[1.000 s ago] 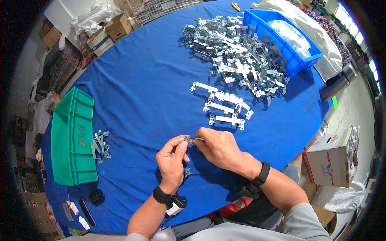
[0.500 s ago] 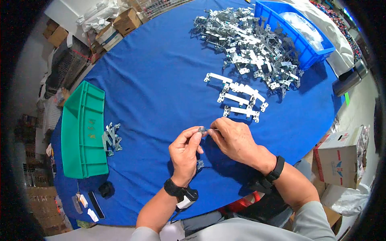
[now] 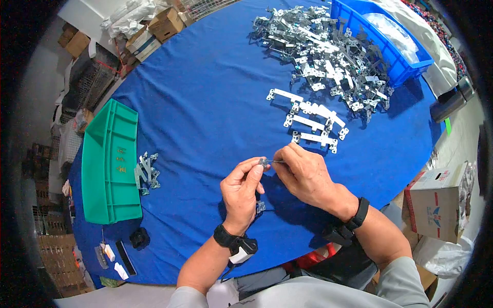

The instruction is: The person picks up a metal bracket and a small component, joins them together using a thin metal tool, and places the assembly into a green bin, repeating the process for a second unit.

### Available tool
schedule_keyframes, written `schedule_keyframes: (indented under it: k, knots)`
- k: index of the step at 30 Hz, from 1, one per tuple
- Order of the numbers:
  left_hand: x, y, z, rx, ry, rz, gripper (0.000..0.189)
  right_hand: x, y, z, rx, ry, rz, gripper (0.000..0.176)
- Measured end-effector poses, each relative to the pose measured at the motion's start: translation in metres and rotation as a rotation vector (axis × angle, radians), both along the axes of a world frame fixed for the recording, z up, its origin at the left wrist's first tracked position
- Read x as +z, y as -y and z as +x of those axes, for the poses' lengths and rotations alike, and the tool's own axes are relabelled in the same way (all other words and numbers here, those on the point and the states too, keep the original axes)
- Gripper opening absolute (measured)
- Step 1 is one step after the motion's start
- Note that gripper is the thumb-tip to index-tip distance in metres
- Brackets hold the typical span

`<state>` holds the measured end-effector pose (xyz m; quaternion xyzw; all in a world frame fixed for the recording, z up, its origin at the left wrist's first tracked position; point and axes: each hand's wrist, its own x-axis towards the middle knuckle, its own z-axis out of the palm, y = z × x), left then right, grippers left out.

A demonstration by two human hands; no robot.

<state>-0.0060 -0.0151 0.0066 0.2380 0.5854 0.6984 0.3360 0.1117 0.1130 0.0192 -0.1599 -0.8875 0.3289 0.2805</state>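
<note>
My left hand (image 3: pixel 242 192) pinches a metal bracket (image 3: pixel 263 162) between thumb and fingers. The bracket's other end (image 3: pixel 260 207) shows below the palm, close over the blue cloth. A thin metal rod (image 3: pixel 277 161) runs from the bracket's near end to the closed fingers of my right hand (image 3: pixel 310 177), and most of it is hidden there. Just beyond my right hand lie several similar silvery brackets (image 3: pixel 310 122) in a loose group. A large heap of such brackets (image 3: pixel 328 56) covers the far right of the table.
A blue bin (image 3: pixel 382 41) holding clear plastic stands behind the heap. On the left, a green bin (image 3: pixel 110 164) has a few brackets (image 3: pixel 147 173) beside it. Small tools and a black strip (image 3: pixel 125 257) lie at the front left. A dark flask (image 3: pixel 452 100) is at the right edge.
My right hand has drawn slightly away from the bracket, so more of the rod shows between the hands. The whole view has shifted a little.
</note>
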Motion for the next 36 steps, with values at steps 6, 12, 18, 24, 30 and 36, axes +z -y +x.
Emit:
schedule_keyframes:
  k: [6, 12, 18, 24, 30, 36]
  knots:
    - [0.0011, 0.0006, -0.0001, -0.001, -0.012, -0.01, 0.016, -0.0027, 0.0013, -0.0007, 0.018, -0.039, -0.004, 0.009]
    - [0.0017, 0.0012, -0.0009, -0.017, -0.024, -0.011, 0.016, -0.0018, 0.0017, 0.0035, 0.011, 0.011, 0.125, 0.01]
    - [0.0028, -0.0022, 0.0024, -0.005, -0.066, -0.021, 0.017, -0.0073, 0.0015, 0.0022, -0.032, 0.043, 0.091, 0.02]
    - [-0.0004, -0.0021, 0.0021, 0.025, -0.097, 0.008, 0.018, 0.0004, 0.0037, 0.0021, -0.037, 0.019, -0.063, 0.016]
    - [-0.0012, -0.0016, 0.0015, 0.019, -0.059, 0.012, 0.018, -0.001, -0.001, 0.0052, 0.029, 0.03, 0.063, 0.016]
    - [0.0002, -0.0002, 0.0007, 0.023, -0.038, -0.034, 0.018, -0.0025, -0.0021, 0.0038, 0.06, -0.011, 0.226, 0.015]
